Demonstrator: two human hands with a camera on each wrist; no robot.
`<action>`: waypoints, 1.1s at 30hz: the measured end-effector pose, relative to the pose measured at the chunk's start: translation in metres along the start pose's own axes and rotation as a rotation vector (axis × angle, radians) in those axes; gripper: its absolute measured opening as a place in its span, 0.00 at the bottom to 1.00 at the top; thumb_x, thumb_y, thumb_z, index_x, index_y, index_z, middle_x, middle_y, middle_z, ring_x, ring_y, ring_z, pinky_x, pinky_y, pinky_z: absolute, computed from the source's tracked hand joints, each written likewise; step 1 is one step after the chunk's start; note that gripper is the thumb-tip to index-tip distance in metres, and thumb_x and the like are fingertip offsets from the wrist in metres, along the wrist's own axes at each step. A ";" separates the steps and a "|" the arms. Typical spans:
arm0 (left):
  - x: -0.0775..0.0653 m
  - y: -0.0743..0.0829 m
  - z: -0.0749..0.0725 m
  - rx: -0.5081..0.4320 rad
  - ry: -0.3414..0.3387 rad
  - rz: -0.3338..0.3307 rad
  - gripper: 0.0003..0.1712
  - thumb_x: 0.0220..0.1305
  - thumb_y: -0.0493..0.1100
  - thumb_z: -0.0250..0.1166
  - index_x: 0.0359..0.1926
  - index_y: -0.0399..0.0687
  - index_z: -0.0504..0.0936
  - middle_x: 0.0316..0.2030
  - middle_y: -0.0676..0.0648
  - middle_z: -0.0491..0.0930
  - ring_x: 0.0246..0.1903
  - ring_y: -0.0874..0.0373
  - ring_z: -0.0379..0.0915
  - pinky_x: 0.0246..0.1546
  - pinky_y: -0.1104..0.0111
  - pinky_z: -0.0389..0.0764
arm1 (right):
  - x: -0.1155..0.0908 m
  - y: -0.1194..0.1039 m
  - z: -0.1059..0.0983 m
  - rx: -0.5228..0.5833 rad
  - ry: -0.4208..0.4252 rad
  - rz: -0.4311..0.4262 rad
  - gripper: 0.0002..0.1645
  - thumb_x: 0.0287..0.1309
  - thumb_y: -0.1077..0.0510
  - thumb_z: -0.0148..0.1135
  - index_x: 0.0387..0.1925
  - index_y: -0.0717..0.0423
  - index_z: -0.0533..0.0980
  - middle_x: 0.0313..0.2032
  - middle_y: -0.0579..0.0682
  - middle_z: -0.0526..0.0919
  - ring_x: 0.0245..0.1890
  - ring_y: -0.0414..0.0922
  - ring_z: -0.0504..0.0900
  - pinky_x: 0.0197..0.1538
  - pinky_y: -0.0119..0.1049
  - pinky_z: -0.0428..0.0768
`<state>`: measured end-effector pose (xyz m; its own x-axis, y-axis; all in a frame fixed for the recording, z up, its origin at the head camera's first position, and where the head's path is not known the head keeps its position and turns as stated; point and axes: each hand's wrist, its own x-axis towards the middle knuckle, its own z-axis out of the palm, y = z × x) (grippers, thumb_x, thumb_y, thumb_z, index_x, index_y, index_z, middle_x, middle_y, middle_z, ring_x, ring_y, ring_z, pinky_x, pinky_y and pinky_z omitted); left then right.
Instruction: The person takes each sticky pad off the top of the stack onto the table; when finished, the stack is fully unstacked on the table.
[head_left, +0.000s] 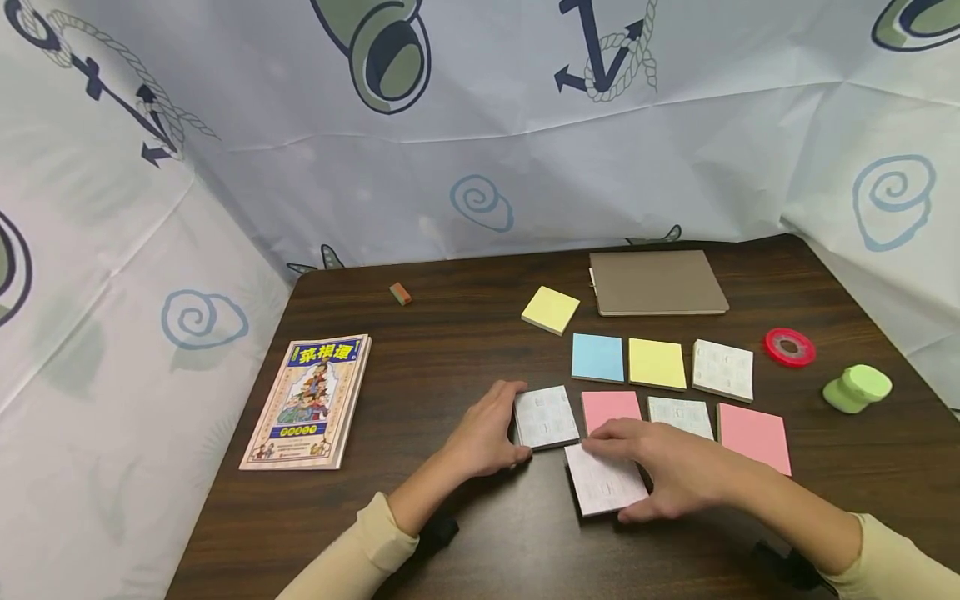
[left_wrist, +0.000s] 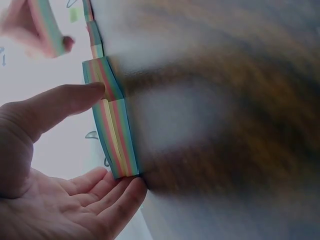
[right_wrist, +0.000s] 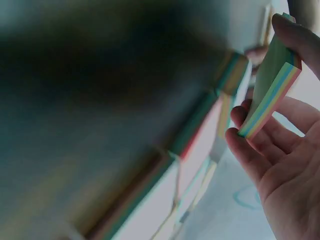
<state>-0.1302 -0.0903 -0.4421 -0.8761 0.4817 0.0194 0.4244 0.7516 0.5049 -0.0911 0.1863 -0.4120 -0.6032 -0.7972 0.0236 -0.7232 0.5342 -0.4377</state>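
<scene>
My right hand (head_left: 671,467) grips a white-topped sticky note pad (head_left: 603,482) with its thumb and fingers, tilted above the table. Coloured layers show along that pad's edge in the right wrist view. My left hand (head_left: 483,433) holds another white-topped sticky note pad (head_left: 546,417) flat on the table, thumb at its near side and fingers at its far side. Striped pad edges (left_wrist: 117,137) show between the thumb and fingers in the left wrist view. A pink pad (head_left: 609,408), partly hidden by the right hand, and a white pad (head_left: 681,416) lie just beyond.
Blue (head_left: 597,357), yellow (head_left: 657,363) and white (head_left: 722,369) pads form a row behind, with a pink pad (head_left: 753,437) at right. Around them lie a yellow pad (head_left: 551,310), notebook (head_left: 660,283), red tape roll (head_left: 789,347), green object (head_left: 857,388), small eraser-like block (head_left: 401,293) and comic book (head_left: 307,404).
</scene>
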 end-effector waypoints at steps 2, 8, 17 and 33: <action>0.000 0.000 0.000 -0.002 0.000 -0.004 0.50 0.41 0.44 0.81 0.65 0.39 0.66 0.57 0.43 0.71 0.52 0.49 0.73 0.50 0.56 0.75 | -0.007 -0.003 0.009 -0.015 0.004 -0.031 0.43 0.43 0.41 0.78 0.61 0.53 0.76 0.57 0.43 0.75 0.53 0.41 0.76 0.53 0.41 0.77; 0.000 -0.001 0.000 0.005 -0.001 -0.013 0.50 0.42 0.44 0.80 0.65 0.40 0.66 0.57 0.44 0.71 0.52 0.50 0.73 0.50 0.56 0.75 | -0.014 -0.006 0.031 -0.132 0.027 -0.084 0.44 0.41 0.41 0.78 0.61 0.50 0.75 0.58 0.48 0.75 0.55 0.44 0.76 0.53 0.43 0.78; -0.001 0.000 0.000 0.007 -0.001 -0.014 0.49 0.42 0.45 0.80 0.65 0.40 0.66 0.56 0.43 0.72 0.51 0.49 0.73 0.49 0.56 0.76 | -0.013 -0.006 0.033 -0.190 0.006 -0.103 0.39 0.49 0.36 0.72 0.62 0.45 0.75 0.62 0.50 0.72 0.59 0.47 0.74 0.53 0.47 0.77; -0.001 0.001 -0.001 -0.001 -0.012 -0.012 0.49 0.43 0.45 0.80 0.65 0.39 0.66 0.56 0.44 0.71 0.48 0.50 0.73 0.48 0.57 0.76 | 0.058 0.012 -0.001 -0.121 0.152 -0.049 0.31 0.54 0.47 0.72 0.58 0.53 0.77 0.60 0.53 0.74 0.57 0.48 0.74 0.54 0.45 0.76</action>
<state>-0.1296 -0.0909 -0.4407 -0.8784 0.4779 0.0024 0.4133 0.7571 0.5060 -0.1349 0.1472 -0.4156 -0.6037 -0.7762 0.1817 -0.7824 0.5331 -0.3220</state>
